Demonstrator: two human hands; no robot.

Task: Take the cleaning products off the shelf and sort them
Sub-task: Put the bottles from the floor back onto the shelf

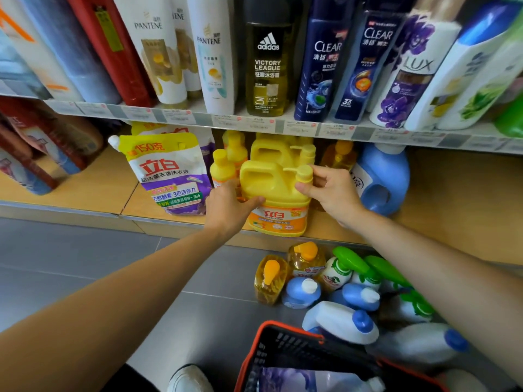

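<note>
Here I see the yellow jug (278, 193) upright at the front edge of the lower shelf (85, 193), my left hand (226, 210) clasping its left side with the thumb across the front, and my right hand (334, 190) pinching its pump cap (304, 174). A purple-and-white refill pouch (169, 176) stands just beside it on the left, and a blue bottle (382, 179) on the right. Below, loose bottles (301, 292) cluster on the grey floor (85, 250) next to an orange-rimmed black basket (283, 349).
</note>
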